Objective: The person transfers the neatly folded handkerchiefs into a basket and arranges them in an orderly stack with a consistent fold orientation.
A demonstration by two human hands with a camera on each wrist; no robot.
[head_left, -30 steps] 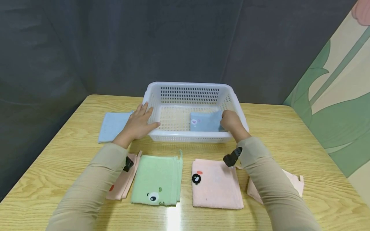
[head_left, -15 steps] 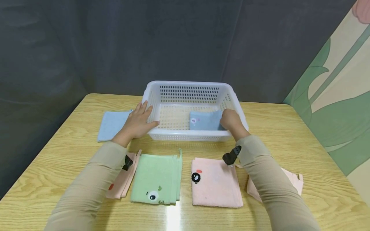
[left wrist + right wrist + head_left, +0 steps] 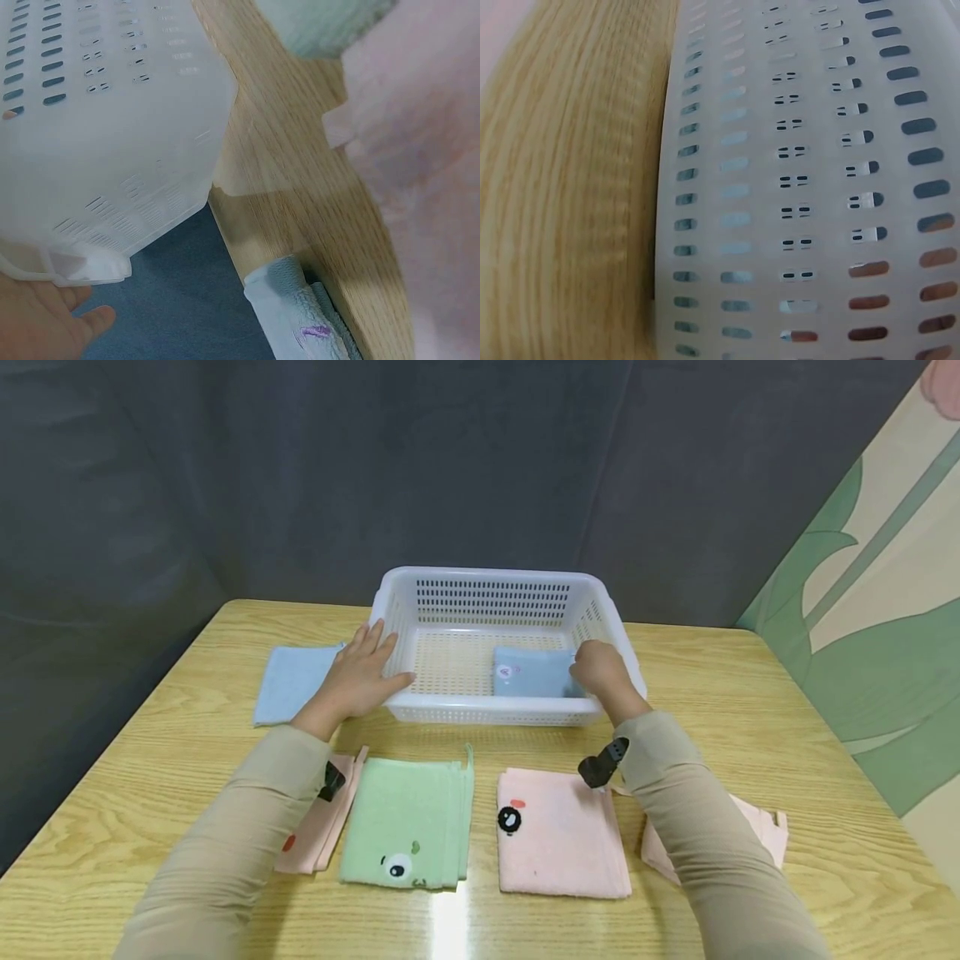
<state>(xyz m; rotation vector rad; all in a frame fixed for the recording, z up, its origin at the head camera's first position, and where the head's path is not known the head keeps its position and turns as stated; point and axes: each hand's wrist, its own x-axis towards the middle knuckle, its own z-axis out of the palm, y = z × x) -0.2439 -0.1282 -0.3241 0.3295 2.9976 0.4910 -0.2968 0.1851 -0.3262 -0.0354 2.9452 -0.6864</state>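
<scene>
A white plastic basket [image 3: 487, 714] stands at the back of the table. My left hand [image 3: 358, 677] rests on its left rim, fingers spread and fairly straight. In the left wrist view, that hand [image 3: 41, 319] touches the rim at the lower left. Inside the basket's right half lies a folded blue towel [image 3: 536, 672] with a small embroidered patch. My right hand [image 3: 600, 672] reaches over the front rim and grips the towel's right end with curled fingers; its fingertips are hidden. The right wrist view shows mostly the basket's slotted wall [image 3: 757, 180].
A blue towel [image 3: 296, 681] lies left of the basket. In front are a green towel [image 3: 408, 814] and a pink towel [image 3: 562, 835]. Another pink towel [image 3: 311, 839] lies partly under the left forearm, and one more pink towel [image 3: 761, 835] is behind the right sleeve. A dark curtain [image 3: 420, 460] hangs behind.
The blue towel's right end, raised beside my right hand before, now lies flatter in the basket. Both hands stay almost in place.
</scene>
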